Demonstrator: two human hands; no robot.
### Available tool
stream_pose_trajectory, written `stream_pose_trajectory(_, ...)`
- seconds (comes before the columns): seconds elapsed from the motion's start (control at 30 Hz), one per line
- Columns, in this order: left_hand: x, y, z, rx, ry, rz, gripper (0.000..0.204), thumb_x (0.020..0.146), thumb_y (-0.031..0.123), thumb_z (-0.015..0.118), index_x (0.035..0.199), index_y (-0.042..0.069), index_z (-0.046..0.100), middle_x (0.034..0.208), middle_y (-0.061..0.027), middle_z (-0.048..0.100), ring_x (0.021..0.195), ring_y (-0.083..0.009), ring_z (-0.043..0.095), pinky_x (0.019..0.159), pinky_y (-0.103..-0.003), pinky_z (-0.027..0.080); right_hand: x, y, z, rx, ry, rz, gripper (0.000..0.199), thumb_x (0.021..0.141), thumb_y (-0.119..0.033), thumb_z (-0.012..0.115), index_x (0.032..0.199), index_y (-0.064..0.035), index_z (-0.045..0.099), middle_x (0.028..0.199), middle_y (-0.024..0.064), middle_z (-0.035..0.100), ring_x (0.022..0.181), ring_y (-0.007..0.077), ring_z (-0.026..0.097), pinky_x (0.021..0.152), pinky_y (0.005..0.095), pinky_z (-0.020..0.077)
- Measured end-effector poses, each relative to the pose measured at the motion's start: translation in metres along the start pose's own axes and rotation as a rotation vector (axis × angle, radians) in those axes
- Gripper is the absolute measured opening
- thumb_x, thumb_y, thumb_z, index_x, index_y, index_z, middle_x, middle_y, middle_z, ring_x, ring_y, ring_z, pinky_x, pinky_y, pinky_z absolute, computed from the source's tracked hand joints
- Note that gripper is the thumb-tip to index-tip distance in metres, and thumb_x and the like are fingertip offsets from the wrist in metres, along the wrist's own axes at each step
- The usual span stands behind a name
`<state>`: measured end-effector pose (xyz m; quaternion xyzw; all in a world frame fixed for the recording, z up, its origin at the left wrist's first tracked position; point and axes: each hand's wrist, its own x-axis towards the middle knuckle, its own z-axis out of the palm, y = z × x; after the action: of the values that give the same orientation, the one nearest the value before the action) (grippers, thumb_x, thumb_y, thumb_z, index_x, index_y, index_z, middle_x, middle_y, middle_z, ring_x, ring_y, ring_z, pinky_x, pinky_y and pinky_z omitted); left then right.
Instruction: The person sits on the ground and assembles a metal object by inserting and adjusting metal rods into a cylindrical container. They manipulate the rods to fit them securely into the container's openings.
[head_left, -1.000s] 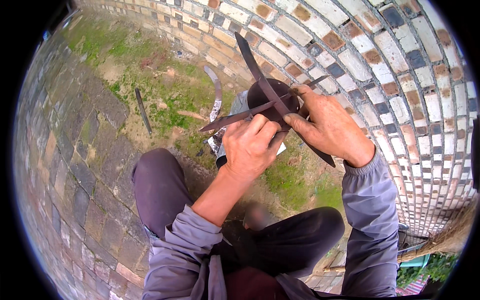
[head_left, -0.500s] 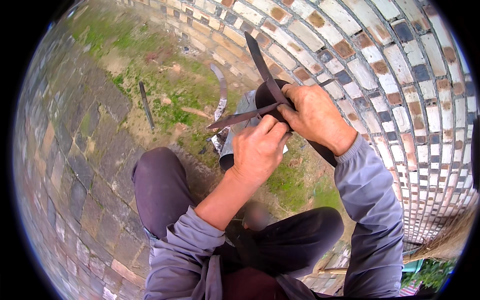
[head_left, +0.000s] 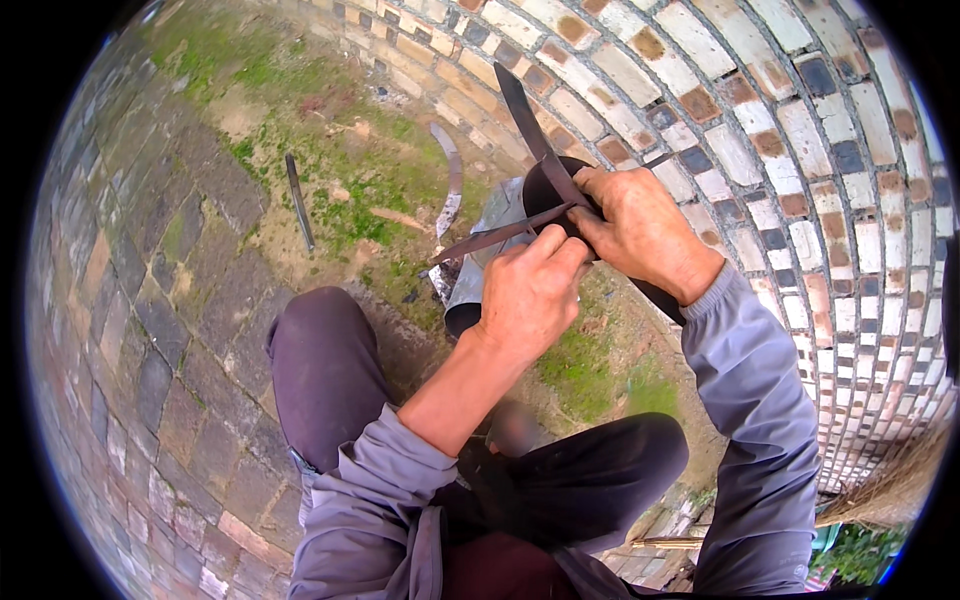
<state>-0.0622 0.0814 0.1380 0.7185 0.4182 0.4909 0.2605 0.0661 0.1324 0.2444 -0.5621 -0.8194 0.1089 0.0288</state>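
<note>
Two dark brown, flat strips cross in front of me. The longer strip (head_left: 520,105) points up toward the wall, and my right hand (head_left: 640,225) pinches its lower end by the crossing. The other strip (head_left: 480,241) reaches left with a pointed tip. My left hand (head_left: 530,290) is closed, fingertips at this strip's lower edge beside the crossing; its exact grip is hidden. Behind the strips is a dark, rounded, pipe-like piece (head_left: 541,195), which seems to continue beneath my right hand. A grey sheet-like cylinder (head_left: 466,290) lies beyond my left hand.
A brick wall (head_left: 700,110) curves along the far and right sides. On the mossy ground lie a thin dark stick (head_left: 298,203) and a curved greyish strip (head_left: 449,180). Stone paving (head_left: 160,330) covers the left. My bent knees (head_left: 325,345) frame the near side.
Both hands and the strips sit slightly farther right in the picture, and the ground has shifted a little too. The crossing strips keep nearly the same arrangement, with both hands still closed.
</note>
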Motion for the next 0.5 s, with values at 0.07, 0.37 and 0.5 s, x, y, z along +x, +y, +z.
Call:
stream_pose_trajectory(0.07,0.0,0.0,-0.002,-0.009,0.005,0.012,0.019,0.072,0.003,0.076,0.086,0.01,0.066,0.08,-0.0059,0.056,0.071,-0.0291,0.063,0.06,-0.039,0.052,0.0,0.003,0.0,0.005,-0.004,-0.025,0.015,0.078,-0.011,0.066,0.089,0.0002,0.066,0.074,0.0252,0.063,0.075,0.0442,0.063,0.07,0.0503,0.0509)
stream_pose_trajectory(0.37,0.003,0.002,0.0,-0.027,-0.015,-0.004,0.016,0.074,0.004,0.076,0.087,0.011,0.068,0.082,-0.0051,0.06,0.072,-0.0279,0.065,0.061,-0.038,0.052,-0.003,0.013,-0.008,0.0,-0.033,-0.12,0.018,0.081,-0.011,0.066,0.093,0.0022,0.063,0.076,0.0258,0.063,0.076,0.0448,0.063,0.069,0.0502,0.0506)
stream_pose_trajectory(0.5,0.003,0.005,-0.001,-0.055,-0.001,-0.033,0.015,0.076,0.004,0.075,0.087,0.01,0.068,0.082,-0.0054,0.061,0.071,-0.0278,0.065,0.062,-0.037,0.053,-0.02,0.009,-0.014,0.166,0.097,-0.112,0.022,0.085,-0.015,0.066,0.095,0.0042,0.06,0.079,0.026,0.063,0.077,0.0447,0.063,0.069,0.0494,0.0498)
